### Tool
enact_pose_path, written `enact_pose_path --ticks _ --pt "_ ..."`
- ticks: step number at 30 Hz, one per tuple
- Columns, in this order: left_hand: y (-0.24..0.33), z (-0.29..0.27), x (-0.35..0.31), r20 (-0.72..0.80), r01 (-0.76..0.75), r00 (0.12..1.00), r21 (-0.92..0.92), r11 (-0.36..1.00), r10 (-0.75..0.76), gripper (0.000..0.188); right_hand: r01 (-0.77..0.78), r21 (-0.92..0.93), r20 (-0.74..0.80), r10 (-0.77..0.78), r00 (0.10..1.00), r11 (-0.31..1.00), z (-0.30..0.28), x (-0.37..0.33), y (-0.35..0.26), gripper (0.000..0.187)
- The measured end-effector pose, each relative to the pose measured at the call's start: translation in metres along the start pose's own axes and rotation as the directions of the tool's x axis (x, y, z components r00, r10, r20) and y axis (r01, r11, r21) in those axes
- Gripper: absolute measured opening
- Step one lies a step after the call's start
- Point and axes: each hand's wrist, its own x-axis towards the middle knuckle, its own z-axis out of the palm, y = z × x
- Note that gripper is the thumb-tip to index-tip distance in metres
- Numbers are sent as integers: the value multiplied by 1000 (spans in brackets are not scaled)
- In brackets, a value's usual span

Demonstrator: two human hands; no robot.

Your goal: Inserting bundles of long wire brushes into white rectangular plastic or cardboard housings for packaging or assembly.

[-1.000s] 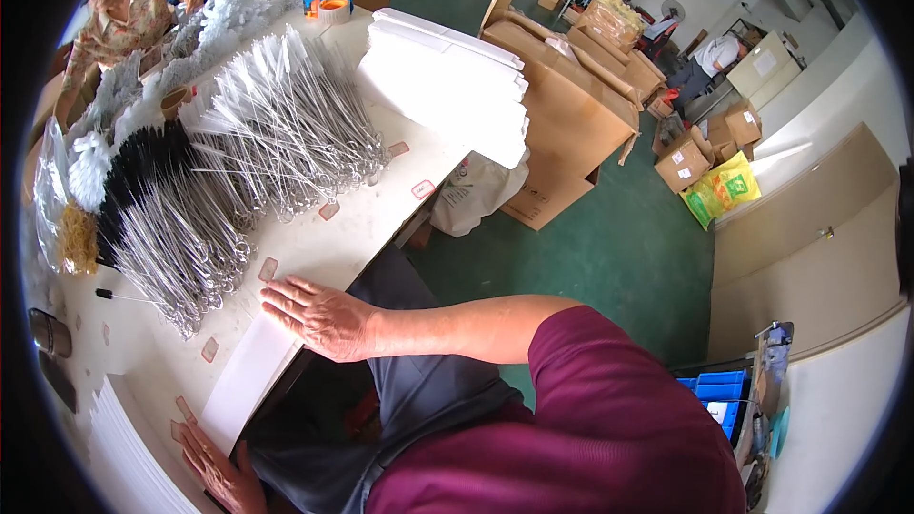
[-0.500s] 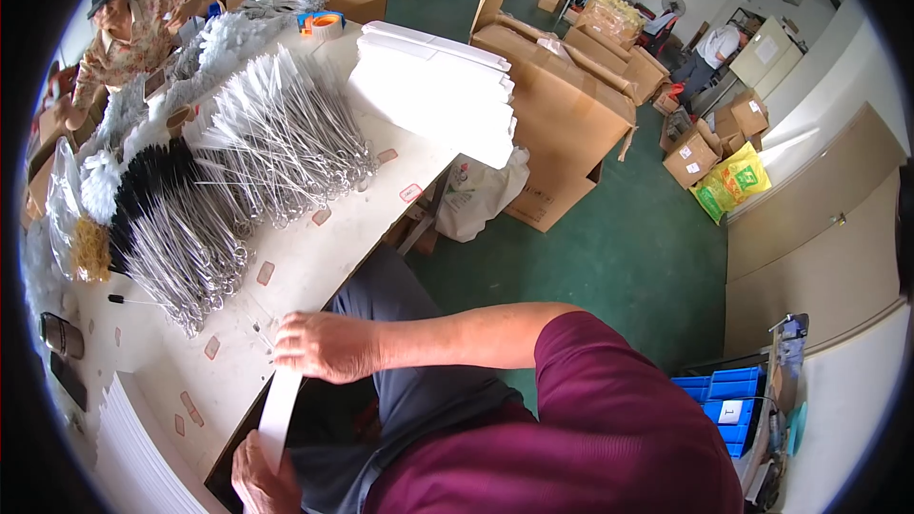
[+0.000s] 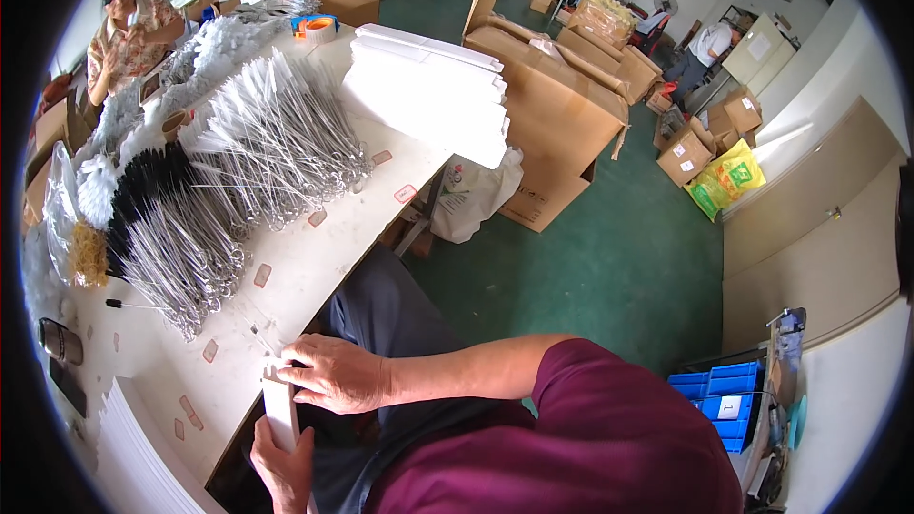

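Observation:
My left hand [image 3: 283,462] grips the lower part of a long, narrow white carton [image 3: 280,411], which slants up over the table's front edge. At its top end the fingers of my right hand [image 3: 335,371] are bent around the edge; whether a flap lies under them is hidden. Just beyond that end lies a thin wire piece [image 3: 255,331] with a small tip. Farther up the table are piles of wire-handled brushes with looped ends, some white-bristled [image 3: 281,133], some black-bristled [image 3: 181,238].
White flat cartons [image 3: 143,447] stand stacked at the near left. Another white carton stack [image 3: 428,95] lies at the table's far right, beside a big cardboard box [image 3: 547,124]. A tape roll [image 3: 319,29] sits farther back. A co-worker [image 3: 133,38] is across the table.
The carton now stands more upright, with its top end squared and notched. My left hand has moved up and right; my right hand has shifted slightly lower and right. The co-worker's arms have moved.

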Motion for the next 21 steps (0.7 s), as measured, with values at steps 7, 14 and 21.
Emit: enact_pose_path --ticks 7,14,21 --pt "4 7 -5 -34 81 996 -12 997 -81 41 -66 -17 -109 64 992 998 8 -11 2 51" --pt "-1 11 -9 -30 86 996 -2 996 -86 45 -78 41 -84 81 993 996 15 -21 1 52" --pt "-9 25 -15 -1 78 997 -4 997 -78 56 -190 207 1 194 981 960 15 -23 -2 40"
